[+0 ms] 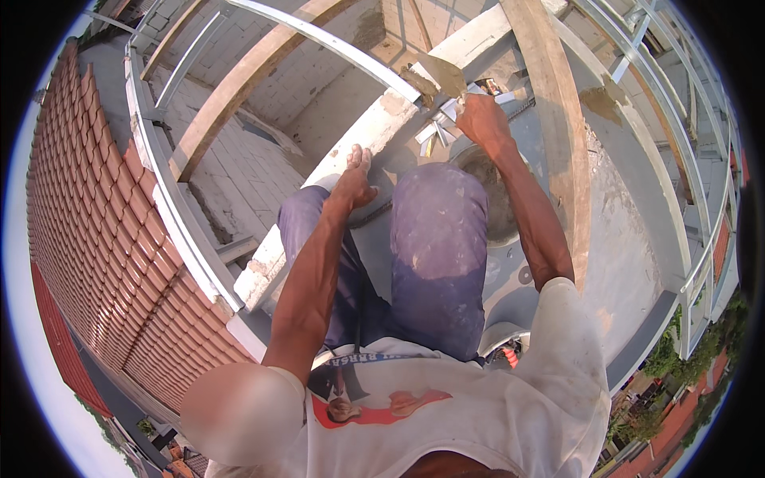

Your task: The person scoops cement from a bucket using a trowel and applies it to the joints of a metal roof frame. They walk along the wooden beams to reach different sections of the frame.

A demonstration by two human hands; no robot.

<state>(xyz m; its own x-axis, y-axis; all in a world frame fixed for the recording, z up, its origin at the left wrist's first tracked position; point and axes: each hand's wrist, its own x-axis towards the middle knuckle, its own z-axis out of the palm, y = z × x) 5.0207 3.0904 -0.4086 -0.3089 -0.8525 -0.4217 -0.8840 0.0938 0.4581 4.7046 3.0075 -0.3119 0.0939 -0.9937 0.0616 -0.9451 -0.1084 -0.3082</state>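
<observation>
My right hand is closed round the handle of a trowel, whose broad blade carries grey mortar. The blade is over the top of a pale block wall, where a lump of wet mortar lies by the metal profile's end. My left hand rests on the near edge of the same wall with its fingers stretched out, holding nothing. Below my right forearm a round tub of mortar is partly hidden by my knee. Thin white and yellow offcuts lie between the trowel and my knees.
A silver metal profile and a curved-looking wooden beam cross over the room at left. Another wooden beam stands close to my right arm. Roof tiles slope down at left. Metal framing runs along the right.
</observation>
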